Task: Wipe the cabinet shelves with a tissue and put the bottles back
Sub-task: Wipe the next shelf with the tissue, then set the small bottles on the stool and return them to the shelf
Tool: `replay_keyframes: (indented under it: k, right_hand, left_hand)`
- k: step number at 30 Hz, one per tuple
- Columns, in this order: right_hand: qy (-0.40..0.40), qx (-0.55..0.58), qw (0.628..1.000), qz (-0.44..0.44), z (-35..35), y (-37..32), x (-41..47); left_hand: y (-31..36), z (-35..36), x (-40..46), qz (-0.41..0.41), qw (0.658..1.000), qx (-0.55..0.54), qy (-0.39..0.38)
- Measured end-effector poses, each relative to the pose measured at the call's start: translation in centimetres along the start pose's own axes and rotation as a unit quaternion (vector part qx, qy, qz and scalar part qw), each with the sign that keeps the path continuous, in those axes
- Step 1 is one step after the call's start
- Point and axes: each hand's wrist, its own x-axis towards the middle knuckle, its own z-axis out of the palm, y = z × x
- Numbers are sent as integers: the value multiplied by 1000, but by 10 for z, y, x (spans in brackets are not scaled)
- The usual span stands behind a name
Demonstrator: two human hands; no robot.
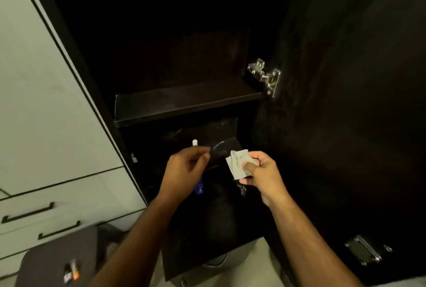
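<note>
The dark cabinet stands open, and its upper shelf point(184, 104) is bare. A lower shelf point(227, 146) below it carries white smudges. My right hand point(262, 176) is shut on a crumpled grey-white tissue point(238, 165) just in front of that lower shelf. My left hand point(184, 171) hovers beside it with thumb and fingertips pinched together. A slim bottle shows behind the left hand, with its white cap point(195, 142) above the knuckles and its blue label point(199, 187) below the palm. I cannot tell whether the hand grips it.
The open cabinet door point(345, 125) fills the right, with a metal hinge point(265, 76) and a metal fitting point(362, 249) low down. White drawers with black handles point(27, 215) stand on the left. Two small bottles point(71, 273) lie on a dark case at bottom left.
</note>
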Motion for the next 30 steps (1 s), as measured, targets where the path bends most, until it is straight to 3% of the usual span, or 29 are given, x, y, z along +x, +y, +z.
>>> replay_keyframes:
  k: [9,13,24,30]
  right_hand:
    - [-119,90,984,96,48,30,-17]
    - [-160,114,970,143,84,49,-24]
    - [-297,-66,945,122,206,86,-75]
    - [-323,-135,925,146,285,125,-95]
  left_hand:
    - [-38,11,-50,-212,973,-92,-1]
    - [-48,-3,-73,-252,959,-133,12]
    - [-110,-105,-148,-331,913,-166,169]
    - [-168,-164,-190,-373,884,-188,208]
